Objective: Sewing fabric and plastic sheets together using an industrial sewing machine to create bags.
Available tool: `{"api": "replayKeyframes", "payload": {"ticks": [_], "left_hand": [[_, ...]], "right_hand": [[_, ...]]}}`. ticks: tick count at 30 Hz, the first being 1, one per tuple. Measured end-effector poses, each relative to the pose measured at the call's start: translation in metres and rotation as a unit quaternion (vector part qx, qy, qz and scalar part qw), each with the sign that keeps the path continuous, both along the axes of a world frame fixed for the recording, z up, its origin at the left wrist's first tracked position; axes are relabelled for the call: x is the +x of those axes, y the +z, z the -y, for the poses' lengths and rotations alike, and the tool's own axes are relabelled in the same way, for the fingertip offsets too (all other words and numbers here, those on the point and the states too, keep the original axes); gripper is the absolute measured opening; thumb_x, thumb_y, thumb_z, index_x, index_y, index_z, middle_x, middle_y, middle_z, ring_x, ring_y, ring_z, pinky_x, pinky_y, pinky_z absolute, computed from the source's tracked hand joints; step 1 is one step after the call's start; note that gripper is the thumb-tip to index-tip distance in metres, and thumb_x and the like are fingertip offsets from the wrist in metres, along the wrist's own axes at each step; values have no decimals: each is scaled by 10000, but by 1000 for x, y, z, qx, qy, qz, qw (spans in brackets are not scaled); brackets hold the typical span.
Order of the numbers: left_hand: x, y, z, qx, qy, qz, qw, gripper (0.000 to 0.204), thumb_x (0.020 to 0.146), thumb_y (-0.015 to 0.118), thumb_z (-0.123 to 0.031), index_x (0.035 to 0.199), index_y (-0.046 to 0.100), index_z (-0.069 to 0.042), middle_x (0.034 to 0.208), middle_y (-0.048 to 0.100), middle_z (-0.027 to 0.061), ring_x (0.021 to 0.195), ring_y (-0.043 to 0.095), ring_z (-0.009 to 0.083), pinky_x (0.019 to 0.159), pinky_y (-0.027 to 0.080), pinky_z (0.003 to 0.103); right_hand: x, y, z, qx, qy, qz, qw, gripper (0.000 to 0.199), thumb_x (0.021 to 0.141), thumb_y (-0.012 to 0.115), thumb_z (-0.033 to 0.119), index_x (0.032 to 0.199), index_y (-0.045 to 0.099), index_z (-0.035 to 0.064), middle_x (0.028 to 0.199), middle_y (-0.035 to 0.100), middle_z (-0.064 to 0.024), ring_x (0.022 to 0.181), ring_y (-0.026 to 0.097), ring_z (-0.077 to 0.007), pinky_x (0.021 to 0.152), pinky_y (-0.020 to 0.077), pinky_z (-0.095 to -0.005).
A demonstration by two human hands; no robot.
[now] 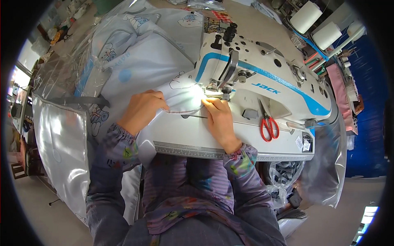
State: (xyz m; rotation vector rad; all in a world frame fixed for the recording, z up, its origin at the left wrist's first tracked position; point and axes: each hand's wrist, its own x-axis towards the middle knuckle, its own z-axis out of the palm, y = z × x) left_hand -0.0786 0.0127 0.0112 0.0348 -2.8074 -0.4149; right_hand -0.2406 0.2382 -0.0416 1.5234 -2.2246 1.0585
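Note:
A white and blue sewing machine (262,78) stands on a pale sewing table (193,135). White fabric with a red-stitched edge (184,98) lies under the lit needle area (215,88). My left hand (141,108) is closed on a fold of that fabric, left of the needle. My right hand (219,119) lies flat on the table with its fingertips pressing the fabric edge just before the presser foot.
Red-handled scissors (269,125) lie on the machine bed to the right. A big heap of white printed fabric and clear plastic (131,53) fills the left and far side. Thread cones (316,24) stand at the far right. A bag of grey strap (285,170) hangs below the table.

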Motion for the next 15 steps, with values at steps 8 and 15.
{"api": "replayKeyframes", "payload": {"ticks": [8, 15], "left_hand": [[-4, -2, -60, -101, 69, 37, 992, 197, 794, 596, -90, 896, 753, -151, 830, 657, 46, 813, 685, 257, 659, 534, 393], [-28, 6, -96, -132, 68, 92, 985, 76, 798, 608, -104, 789, 680, -84, 834, 633, 108, 809, 681, 291, 675, 542, 433]], "right_hand": [[-3, -8, 2, -2, -2, 1, 1000, 322, 869, 607, -34, 1167, 695, 47, 1078, 659, -93, 952, 592, -314, 837, 490, -393], [47, 35, -41, 115, -4, 144, 983, 264, 876, 648, 65, 1134, 685, 25, 1089, 646, -159, 956, 610, -369, 821, 504, -426]]}}
